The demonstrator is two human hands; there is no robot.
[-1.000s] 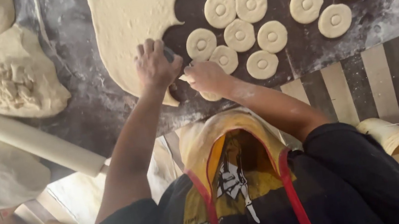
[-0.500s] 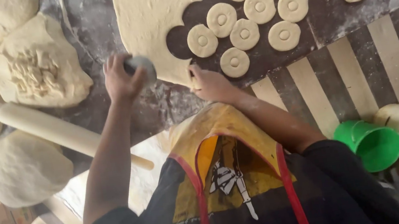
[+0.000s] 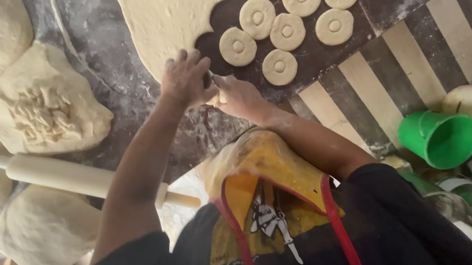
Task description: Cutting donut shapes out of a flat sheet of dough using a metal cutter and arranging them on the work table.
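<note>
Nearest, yellow apron (image 3: 265, 165) over a dark shirt. Above it, left hand (image 3: 184, 79) and right hand (image 3: 238, 94) touching at the lower edge of the rolled dough sheet (image 3: 170, 12), fingers curled around a small cutter (image 3: 208, 80), mostly hidden. Just beside, cut dough rounds (image 3: 286, 32) on the dark floured table (image 3: 111, 76). Left, rolling pin (image 3: 63, 175) among dough lumps (image 3: 45, 110). Right, green bucket (image 3: 443, 137).

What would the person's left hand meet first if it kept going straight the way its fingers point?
The left hand points up the picture, so it would probably first meet the edge of the rolled-out dough sheet just beyond its fingertips. Depth is unclear, so it may already be touching.
</note>
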